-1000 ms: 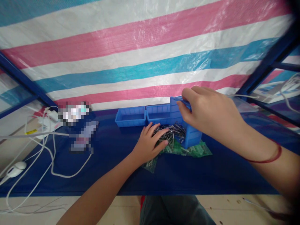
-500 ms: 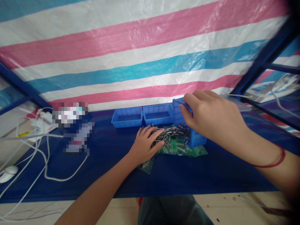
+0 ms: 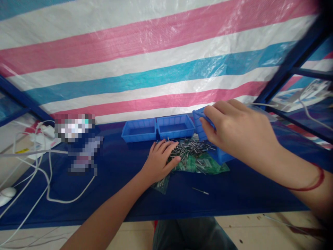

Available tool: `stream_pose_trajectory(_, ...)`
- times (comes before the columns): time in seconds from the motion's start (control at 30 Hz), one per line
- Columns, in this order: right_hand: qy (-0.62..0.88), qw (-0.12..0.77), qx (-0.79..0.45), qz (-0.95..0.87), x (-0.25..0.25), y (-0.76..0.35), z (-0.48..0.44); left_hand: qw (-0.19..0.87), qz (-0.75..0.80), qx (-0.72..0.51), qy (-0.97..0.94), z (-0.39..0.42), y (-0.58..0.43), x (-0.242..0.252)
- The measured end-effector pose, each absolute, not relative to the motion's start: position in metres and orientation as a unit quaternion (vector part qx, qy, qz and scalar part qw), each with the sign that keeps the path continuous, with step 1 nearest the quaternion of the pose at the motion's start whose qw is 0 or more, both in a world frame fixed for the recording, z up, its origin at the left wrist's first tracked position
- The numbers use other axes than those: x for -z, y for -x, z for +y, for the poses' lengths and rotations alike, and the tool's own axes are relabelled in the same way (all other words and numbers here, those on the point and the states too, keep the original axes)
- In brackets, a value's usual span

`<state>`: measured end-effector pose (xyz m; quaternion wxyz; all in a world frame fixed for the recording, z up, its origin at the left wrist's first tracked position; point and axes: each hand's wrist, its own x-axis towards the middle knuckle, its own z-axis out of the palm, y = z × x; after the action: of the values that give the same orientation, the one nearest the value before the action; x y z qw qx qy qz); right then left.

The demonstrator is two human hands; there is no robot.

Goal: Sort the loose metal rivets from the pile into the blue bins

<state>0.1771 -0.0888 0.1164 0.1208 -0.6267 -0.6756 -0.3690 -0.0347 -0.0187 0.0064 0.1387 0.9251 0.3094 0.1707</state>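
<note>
My right hand (image 3: 235, 130) grips the rim of a blue plastic bin (image 3: 203, 119), which is tipped on its side above the pile; the hand hides much of it. Below lies a heap of thin metal blind rivets (image 3: 191, 147) on green plastic bags (image 3: 215, 166). With fingers spread, my left hand (image 3: 161, 161) lies at the left side of the heap, touching it and holding nothing. One loose rivet (image 3: 200, 190) rests on the blue tabletop (image 3: 234, 198) in front of the bags.
Two upright blue bins (image 3: 139, 130) stand side by side behind the heap, against a striped sheet (image 3: 156, 80). White cables (image 3: 50, 173) and a white mouse (image 3: 7, 195) are at the left, near blurred-out items. Blue frame posts border both sides.
The bin in my right hand has shifted slightly right, and rivets that were at its mouth now lie spread on the heap. A single rivet has appeared on the tabletop in front.
</note>
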Motion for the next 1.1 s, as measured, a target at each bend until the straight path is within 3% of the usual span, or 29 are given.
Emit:
stream_pose_trajectory(0.47,0.656,0.115,0.428,-0.611,-0.12,-0.212,-0.093,0.052,0.214,-0.224,-0.949,-0.031,0.033,-0.033)
stream_pose_trajectory(0.63,0.714,0.185,0.405,-0.54,-0.124,-0.243,-0.093,0.025,0.135,-0.232,-0.963,-0.08,0.067,-0.043)
stream_pose_trajectory(0.73,0.756,0.266,0.359,-0.478,-0.113,-0.28,-0.074,-0.017,0.106,-0.183,-0.977,-0.113,0.08,-0.024)
stream_pose_trajectory(0.87,0.84,0.362,0.175,-0.363,-0.072,-0.33,-0.04,-0.041,0.153,-0.227,-0.961,-0.129,0.078,0.001)
stream_pose_trajectory(1.1,0.84,0.399,0.044,-0.365,0.015,-0.371,-0.014,0.073,0.151,-0.226,-0.96,-0.124,0.076,0.004)
